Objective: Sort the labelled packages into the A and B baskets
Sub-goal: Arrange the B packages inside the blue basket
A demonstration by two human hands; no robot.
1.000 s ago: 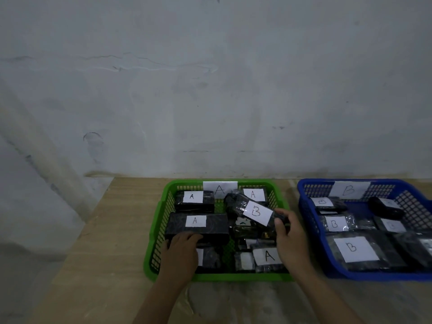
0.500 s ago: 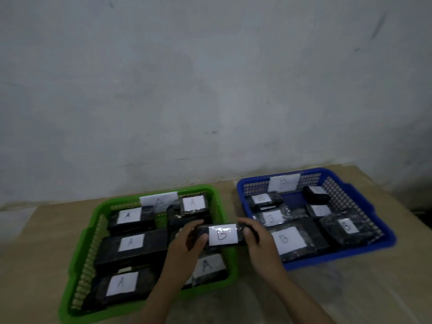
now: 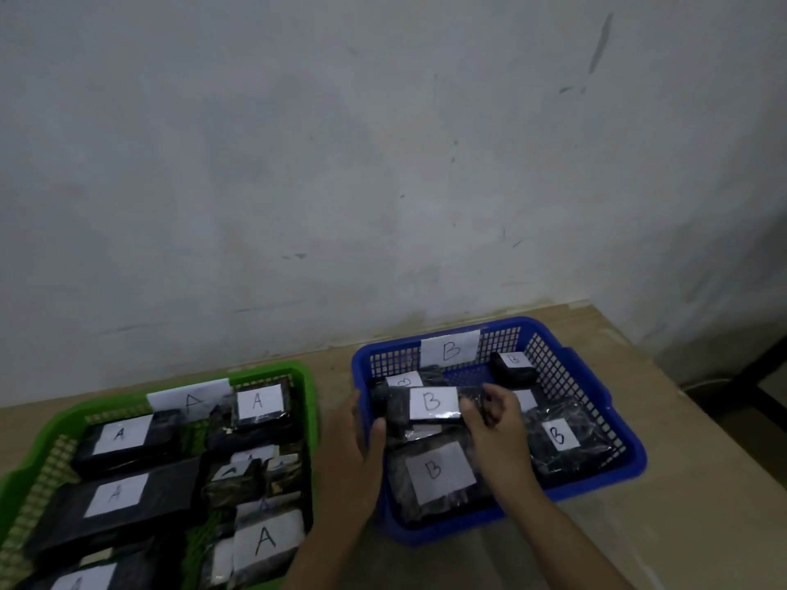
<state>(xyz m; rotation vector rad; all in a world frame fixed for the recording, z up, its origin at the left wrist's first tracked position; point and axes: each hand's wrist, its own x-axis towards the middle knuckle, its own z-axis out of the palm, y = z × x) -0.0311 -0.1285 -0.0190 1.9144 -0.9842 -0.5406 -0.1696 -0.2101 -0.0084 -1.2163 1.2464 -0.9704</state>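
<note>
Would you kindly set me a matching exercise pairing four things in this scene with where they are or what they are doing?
Things:
1. Green basket
2. Blue basket
3. Right hand
4. Left hand

States or places:
a. Grips the right end of the held B package
b. Holds packages labelled A
c. At the held package's left end, over the blue basket's near-left rim
d. Has a B label on its back wall

Pairs: 1-b, 2-d, 3-a, 4-c

a basket (image 3: 313, 402) left, b basket (image 3: 592, 389) right, on table (image 3: 702, 525); packages in both.
</note>
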